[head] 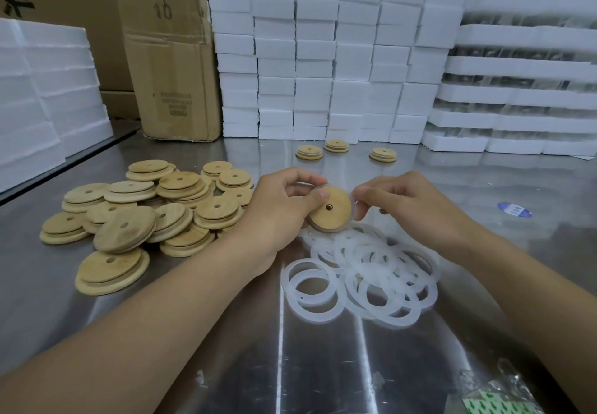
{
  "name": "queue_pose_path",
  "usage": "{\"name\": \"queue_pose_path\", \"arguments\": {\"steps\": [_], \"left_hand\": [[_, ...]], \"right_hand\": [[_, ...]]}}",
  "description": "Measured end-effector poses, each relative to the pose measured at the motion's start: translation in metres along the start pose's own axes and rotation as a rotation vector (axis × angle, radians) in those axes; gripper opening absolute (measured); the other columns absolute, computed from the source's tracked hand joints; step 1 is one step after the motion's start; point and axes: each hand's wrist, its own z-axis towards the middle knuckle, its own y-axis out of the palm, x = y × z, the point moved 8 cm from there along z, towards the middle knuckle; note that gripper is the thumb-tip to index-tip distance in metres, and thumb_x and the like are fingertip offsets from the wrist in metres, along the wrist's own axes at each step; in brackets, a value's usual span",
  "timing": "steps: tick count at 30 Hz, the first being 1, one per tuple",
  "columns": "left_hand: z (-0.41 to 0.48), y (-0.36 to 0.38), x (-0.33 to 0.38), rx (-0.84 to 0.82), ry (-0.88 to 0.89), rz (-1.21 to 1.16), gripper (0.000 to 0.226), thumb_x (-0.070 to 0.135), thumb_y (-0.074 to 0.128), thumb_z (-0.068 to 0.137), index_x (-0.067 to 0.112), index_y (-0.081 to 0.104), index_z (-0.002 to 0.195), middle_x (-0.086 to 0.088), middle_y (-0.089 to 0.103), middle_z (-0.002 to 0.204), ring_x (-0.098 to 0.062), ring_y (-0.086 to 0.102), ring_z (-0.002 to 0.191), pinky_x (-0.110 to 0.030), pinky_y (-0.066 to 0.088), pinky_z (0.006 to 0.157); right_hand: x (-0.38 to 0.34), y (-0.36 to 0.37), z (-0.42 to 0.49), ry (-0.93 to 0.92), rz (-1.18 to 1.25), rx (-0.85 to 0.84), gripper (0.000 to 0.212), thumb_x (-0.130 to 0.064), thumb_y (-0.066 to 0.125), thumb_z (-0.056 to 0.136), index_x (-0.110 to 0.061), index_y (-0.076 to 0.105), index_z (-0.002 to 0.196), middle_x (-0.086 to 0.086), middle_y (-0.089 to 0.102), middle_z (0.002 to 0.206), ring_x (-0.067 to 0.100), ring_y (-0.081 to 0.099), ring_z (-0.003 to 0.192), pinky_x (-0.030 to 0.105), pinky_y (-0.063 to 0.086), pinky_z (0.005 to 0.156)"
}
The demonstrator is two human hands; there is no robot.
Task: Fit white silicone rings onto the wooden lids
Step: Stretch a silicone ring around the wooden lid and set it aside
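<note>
Steel table (pixel 323 365) below — left grip (pixel 281 210) holds wooden lid (pixel 332 211), right grip (pixel 407 207) pinches white ring (pixel 353 211) at its rim.

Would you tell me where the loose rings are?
Head view: the loose rings lie piled centre-right, below the held lid, right of the lid pile.
</note>
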Motion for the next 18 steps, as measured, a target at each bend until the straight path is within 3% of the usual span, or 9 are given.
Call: {"name": "queue_pose_path", "arguments": {"steps": [2,6,10,12,15,18], "left_hand": [[0.000,-0.003,0.001,0.039,-0.031,-0.132,0.009,0.014,0.076,0.099,0.018,0.075,0.107,-0.009,0.082,0.102,-0.010,0.074,0.076,-0.023,0.060,0.065],[0.001,-0.006,0.003,0.064,-0.072,-0.252,0.010,0.017,0.076,0.099,0.020,0.075,0.109,-0.007,0.083,0.103,-0.015,0.075,0.080,-0.025,0.061,0.068],[0.000,-0.008,-0.003,0.084,-0.149,-0.318,0.017,0.020,0.076,0.100,0.020,0.075,0.117,-0.009,0.082,0.112,-0.019,0.074,0.085,-0.025,0.058,0.070],[-0.001,-0.008,-0.004,0.083,-0.172,-0.338,0.017,0.020,0.074,0.101,0.020,0.074,0.118,-0.008,0.082,0.113,-0.019,0.072,0.084,-0.024,0.057,0.068],[-0.001,-0.006,-0.003,0.070,-0.175,-0.337,0.016,0.019,0.074,0.101,0.020,0.073,0.117,-0.011,0.081,0.113,-0.020,0.071,0.083,-0.025,0.057,0.067],[-0.002,-0.004,-0.001,0.042,-0.152,-0.330,0.015,0.014,0.075,0.099,0.016,0.073,0.114,-0.016,0.080,0.113,-0.026,0.077,0.087,-0.031,0.064,0.073]], "right_hand": [[-0.003,0.004,-0.001,0.007,0.065,-0.034,0.041,-0.036,0.059,0.106,-0.019,0.085,0.077,-0.016,0.077,0.112,0.002,0.066,0.111,0.040,0.046,0.108],[-0.009,0.022,-0.004,-0.009,0.101,-0.099,0.037,-0.036,0.060,0.105,-0.021,0.086,0.085,-0.010,0.076,0.113,0.008,0.068,0.112,0.042,0.045,0.112],[-0.005,0.011,-0.001,0.010,0.112,0.009,0.035,-0.035,0.062,0.104,-0.018,0.083,0.081,-0.013,0.079,0.105,0.016,0.070,0.108,0.051,0.051,0.107],[-0.002,-0.001,0.001,0.032,0.175,0.087,0.027,-0.029,0.063,0.103,-0.017,0.081,0.088,-0.007,0.080,0.100,0.009,0.072,0.104,0.046,0.055,0.102],[-0.001,-0.007,0.002,0.041,0.277,0.124,0.012,-0.027,0.065,0.102,-0.019,0.075,0.103,-0.005,0.080,0.104,0.012,0.074,0.098,0.038,0.055,0.089],[-0.004,0.001,0.001,0.024,0.274,0.082,0.016,-0.030,0.072,0.099,-0.024,0.070,0.114,-0.001,0.081,0.098,0.013,0.076,0.089,0.033,0.055,0.082]]}}
